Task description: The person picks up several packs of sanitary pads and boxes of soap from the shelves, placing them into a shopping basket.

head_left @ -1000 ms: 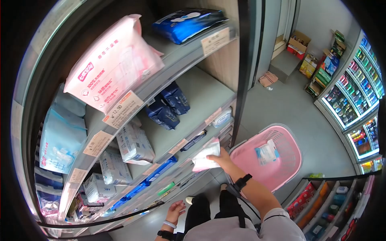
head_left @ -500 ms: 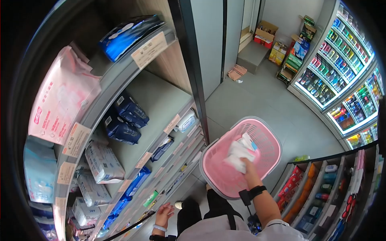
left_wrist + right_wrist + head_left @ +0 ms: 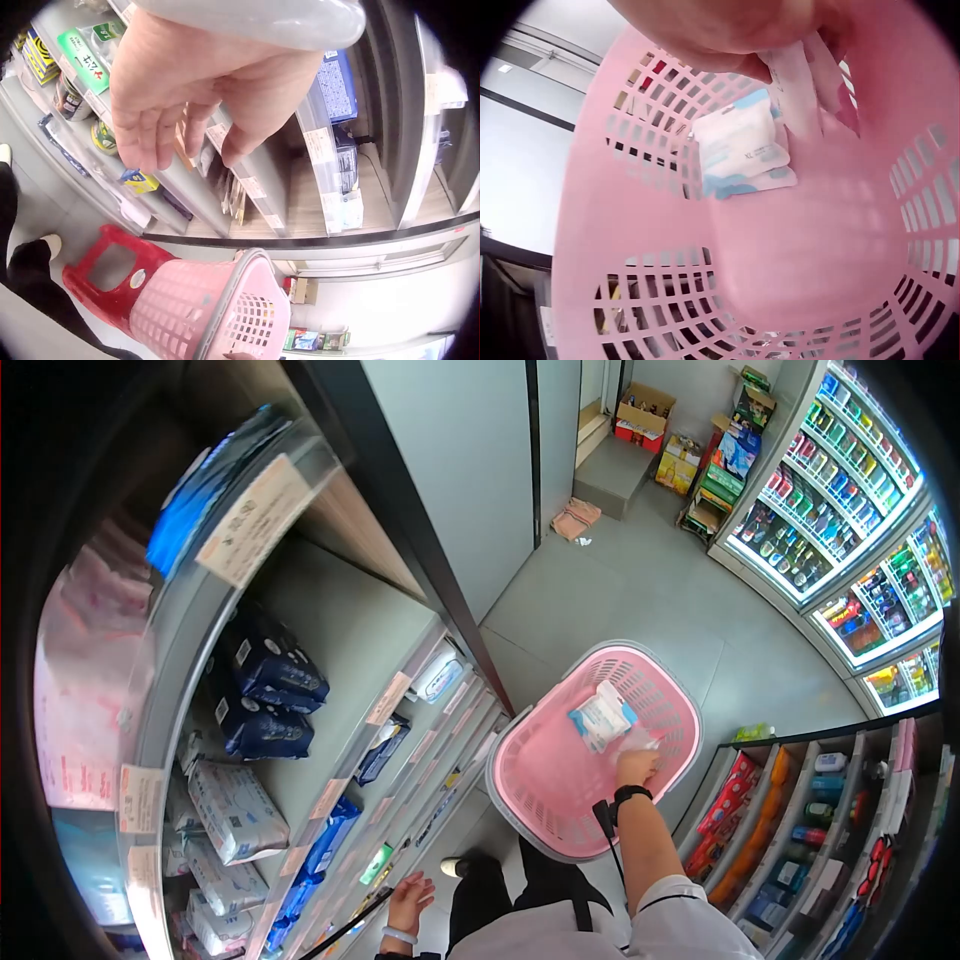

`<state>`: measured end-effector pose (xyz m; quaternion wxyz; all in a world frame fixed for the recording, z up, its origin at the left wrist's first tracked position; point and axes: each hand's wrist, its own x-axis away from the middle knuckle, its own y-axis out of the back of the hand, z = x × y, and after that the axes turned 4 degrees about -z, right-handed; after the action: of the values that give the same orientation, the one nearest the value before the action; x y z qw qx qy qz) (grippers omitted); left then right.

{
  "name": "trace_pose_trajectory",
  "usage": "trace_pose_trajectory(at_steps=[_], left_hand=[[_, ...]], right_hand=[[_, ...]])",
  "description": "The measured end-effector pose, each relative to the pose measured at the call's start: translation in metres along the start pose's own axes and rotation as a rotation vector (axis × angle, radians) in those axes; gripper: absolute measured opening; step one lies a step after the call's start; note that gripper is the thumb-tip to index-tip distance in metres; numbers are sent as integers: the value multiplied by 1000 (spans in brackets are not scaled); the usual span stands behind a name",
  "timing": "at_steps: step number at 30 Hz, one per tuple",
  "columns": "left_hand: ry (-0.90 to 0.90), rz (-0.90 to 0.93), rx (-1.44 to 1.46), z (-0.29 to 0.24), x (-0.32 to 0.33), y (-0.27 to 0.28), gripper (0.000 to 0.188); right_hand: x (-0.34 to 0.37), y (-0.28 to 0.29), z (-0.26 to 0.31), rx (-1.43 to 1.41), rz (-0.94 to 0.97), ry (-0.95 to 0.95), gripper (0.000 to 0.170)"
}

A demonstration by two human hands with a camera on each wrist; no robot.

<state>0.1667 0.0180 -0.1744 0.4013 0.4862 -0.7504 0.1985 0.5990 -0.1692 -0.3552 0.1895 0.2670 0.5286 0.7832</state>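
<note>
Inside the pink shopping basket (image 3: 540,780), a soft white-and-pink packet (image 3: 795,90) hangs from the right hand (image 3: 637,767), pinched between thumb and fingers. Much of it is hidden: the hand covers its upper part in the right wrist view, where the hand itself is cut off by the top edge, and any print is too blurred to read. What shows is a pale wrapper, white on one face, with a patch of deeper pink. Whether it touches the basket's floor, I cannot tell. Just beside it, two white-and-blue packets (image 3: 739,142) lie overlapping, the upper one marked XL and covering most of the lower. Outside the basket, the left hand (image 3: 210,82) hangs near the shelves, thumb apart from its loosely bent fingers. A red plastic piece (image 3: 154,259) meets the basket's end; how they join is hard to make out. Dark blue packs (image 3: 275,690) sit on a shelf (image 3: 360,600).
</note>
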Motion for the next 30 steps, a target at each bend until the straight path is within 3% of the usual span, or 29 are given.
trace_pose_trajectory(at_steps=[2, 3, 4, 6, 9, 10, 12, 13, 15, 16, 18, 19, 21, 22, 24, 25, 27, 28, 30], left_hand=[[12, -11, -16, 2, 0, 1, 31], [21, -21, -28, 3, 0, 1, 31], [25, -23, -34, 3, 0, 1, 31], [42, -32, -42, 3, 1, 1, 32], [45, -19, -63, 3, 0, -2, 34], [48, -17, -69, 3, -1, -3, 34], [40, 5, -68, 2, -4, -7, 35], [40, 6, -71, 1, -4, -9, 35], [40, 15, -60, 0, -3, -10, 35], [39, 14, -60, 0, -4, -8, 35], [26, 6, -50, 4, -5, -2, 35], [25, 2, -48, 5, -4, 1, 35], [14, -7, -26, 7, -2, 8, 35], [7, -31, -19, 6, 0, 10, 35], [-4, -25, -21, 6, 7, 12, 34], [-11, -48, -8, 6, 8, 15, 34], [-6, -34, 12, 12, 12, 19, 33], [2, -46, 17, 13, 14, 20, 32], [-2, -46, 34, 16, 18, 25, 31]], right_hand=[[-61, -78, -82, 39, -13, -5, 50], [-61, -127, -62, 74, -28, -5, 57], [-59, -117, -62, 80, -25, -11, 57], [-48, -70, -53, -412, 206, -22, 81], [-41, -38, -41, -460, 371, -128, 93], [-50, -60, -47, -459, 368, -134, 93], [-81, -132, -69, -253, 161, -448, 68], [-82, -130, -69, -253, 161, -450, 68], [-79, -109, -61, -164, 524, -195, 68], [-76, -98, -53, -164, 525, -195, 68], [-63, -71, -35, 249, 479, 84, 80], [-44, -42, -18, 249, 482, 88, 80], [8, 27, 22, 42, -32, -63, 77], [11, 35, 25, 41, -11, -48, 77], [10, 39, 27, -185, -41, 276, 69], [20, 41, 36, -190, -20, 294, 69], [31, 51, 44, -553, -3, 630, 56], [45, 66, 53, -550, 8, 640, 56], [98, 104, 73, -857, 421, 735, 45]])
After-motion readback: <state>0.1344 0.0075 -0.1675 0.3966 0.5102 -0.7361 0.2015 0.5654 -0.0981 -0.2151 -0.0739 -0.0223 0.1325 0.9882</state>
